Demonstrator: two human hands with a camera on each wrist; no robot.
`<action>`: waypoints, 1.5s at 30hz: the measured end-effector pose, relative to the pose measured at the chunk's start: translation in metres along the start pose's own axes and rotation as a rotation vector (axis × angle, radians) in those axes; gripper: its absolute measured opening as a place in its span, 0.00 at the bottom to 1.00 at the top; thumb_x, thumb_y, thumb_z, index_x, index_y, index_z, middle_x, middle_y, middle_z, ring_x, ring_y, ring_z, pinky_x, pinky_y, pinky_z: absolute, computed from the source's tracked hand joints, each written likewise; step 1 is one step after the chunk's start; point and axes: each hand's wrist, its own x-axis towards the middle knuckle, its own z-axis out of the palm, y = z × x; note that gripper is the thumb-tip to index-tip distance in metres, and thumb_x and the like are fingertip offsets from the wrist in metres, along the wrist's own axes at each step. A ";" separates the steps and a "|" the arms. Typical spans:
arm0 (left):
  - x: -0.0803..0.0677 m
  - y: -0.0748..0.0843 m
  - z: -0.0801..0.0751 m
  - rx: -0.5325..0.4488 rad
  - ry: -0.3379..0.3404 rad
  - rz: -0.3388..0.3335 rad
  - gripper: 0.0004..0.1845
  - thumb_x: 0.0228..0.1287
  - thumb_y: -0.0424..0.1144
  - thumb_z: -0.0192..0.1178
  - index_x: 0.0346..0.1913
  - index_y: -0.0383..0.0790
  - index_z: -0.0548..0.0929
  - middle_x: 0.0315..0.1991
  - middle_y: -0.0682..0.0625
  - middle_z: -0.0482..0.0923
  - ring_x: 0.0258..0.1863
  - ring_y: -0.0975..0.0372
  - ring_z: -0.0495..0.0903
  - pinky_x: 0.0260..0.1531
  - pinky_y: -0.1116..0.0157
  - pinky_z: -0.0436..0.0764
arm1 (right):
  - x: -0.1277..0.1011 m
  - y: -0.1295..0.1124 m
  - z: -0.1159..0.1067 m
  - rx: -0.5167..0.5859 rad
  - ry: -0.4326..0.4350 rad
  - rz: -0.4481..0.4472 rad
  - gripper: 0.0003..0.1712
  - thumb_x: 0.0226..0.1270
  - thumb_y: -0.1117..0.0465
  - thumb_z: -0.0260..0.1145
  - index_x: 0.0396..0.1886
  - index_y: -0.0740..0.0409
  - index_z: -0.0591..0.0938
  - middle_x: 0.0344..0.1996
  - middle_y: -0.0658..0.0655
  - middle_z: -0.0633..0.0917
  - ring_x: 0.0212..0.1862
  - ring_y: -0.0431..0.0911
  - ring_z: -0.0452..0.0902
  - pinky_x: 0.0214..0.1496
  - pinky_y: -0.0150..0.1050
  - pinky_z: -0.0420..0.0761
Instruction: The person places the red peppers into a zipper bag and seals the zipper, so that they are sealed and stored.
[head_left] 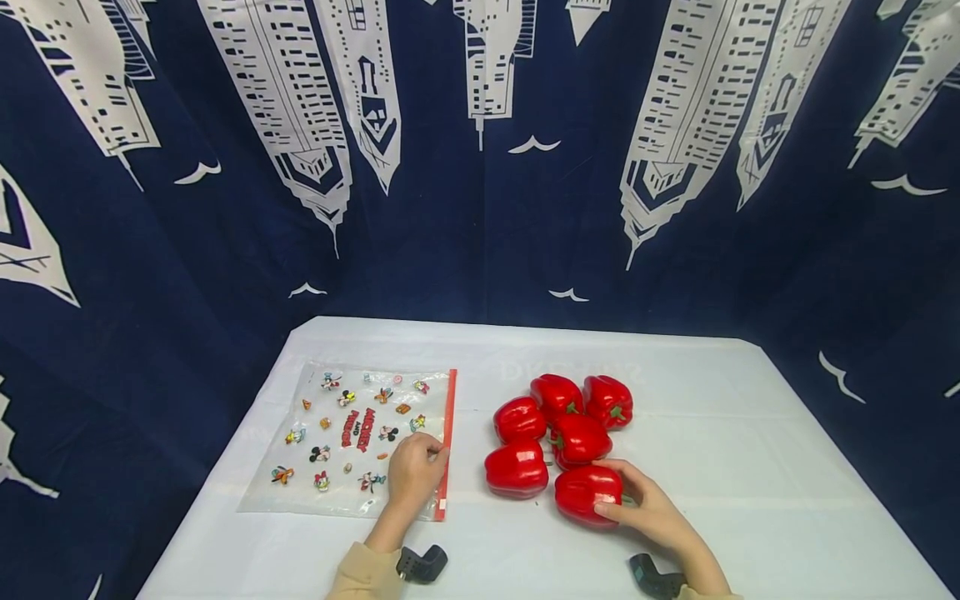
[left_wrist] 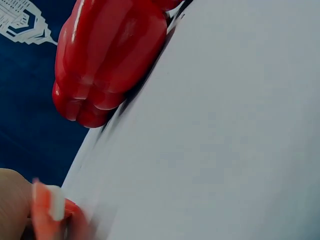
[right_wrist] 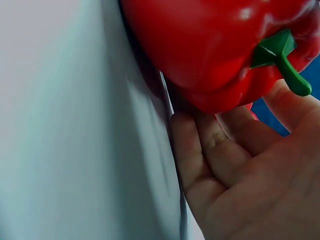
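A clear plastic zip bag [head_left: 315,425] printed with cartoon figures lies flat on the left of the table, a red zip strip [head_left: 452,400] along its right edge. My left hand [head_left: 417,471] pinches that strip about midway along; in the left wrist view only part of the hand [left_wrist: 14,205] shows, beside the blurred strip [left_wrist: 44,210]. With my right hand [head_left: 648,504] I grip the nearest red bell pepper [head_left: 585,493], thumb on its near side and fingers behind. Its green stem [right_wrist: 280,52] points toward my palm in the right wrist view.
Several more red bell peppers stand close together behind the held one, among them a front-left pepper [head_left: 516,468] and a back-right pepper [head_left: 607,400]. The white table [head_left: 750,450] meets a dark blue curtain [head_left: 480,233] printed with white buildings.
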 end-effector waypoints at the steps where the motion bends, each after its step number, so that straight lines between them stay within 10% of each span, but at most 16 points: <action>1: 0.000 0.001 0.000 0.010 0.004 0.005 0.04 0.48 0.34 0.68 0.22 0.41 0.83 0.24 0.54 0.78 0.26 0.61 0.76 0.29 0.62 0.74 | 0.000 -0.001 0.000 0.002 0.000 0.001 0.35 0.51 0.56 0.72 0.60 0.57 0.71 0.54 0.60 0.77 0.59 0.60 0.67 0.49 0.48 0.78; 23: 0.000 -0.002 0.005 -0.098 0.229 0.130 0.03 0.59 0.32 0.60 0.32 0.37 0.76 0.17 0.56 0.70 0.18 0.63 0.70 0.19 0.65 0.68 | 0.002 -0.008 -0.004 0.053 0.004 -0.049 0.34 0.54 0.60 0.70 0.61 0.58 0.69 0.55 0.64 0.74 0.54 0.54 0.72 0.43 0.42 0.81; 33: 0.004 0.005 0.003 -0.366 0.289 0.110 0.03 0.60 0.32 0.61 0.33 0.35 0.78 0.23 0.51 0.77 0.20 0.65 0.72 0.21 0.68 0.71 | 0.003 -0.024 -0.011 0.104 0.024 -0.196 0.30 0.60 0.65 0.65 0.62 0.61 0.68 0.51 0.51 0.76 0.49 0.39 0.75 0.43 0.38 0.80; 45: 0.004 0.008 0.000 -0.634 0.292 0.022 0.03 0.63 0.29 0.58 0.37 0.31 0.78 0.27 0.44 0.77 0.25 0.64 0.72 0.26 0.74 0.72 | 0.016 -0.063 0.006 0.100 0.057 -0.243 0.31 0.59 0.63 0.66 0.62 0.59 0.68 0.58 0.64 0.69 0.55 0.49 0.69 0.45 0.37 0.79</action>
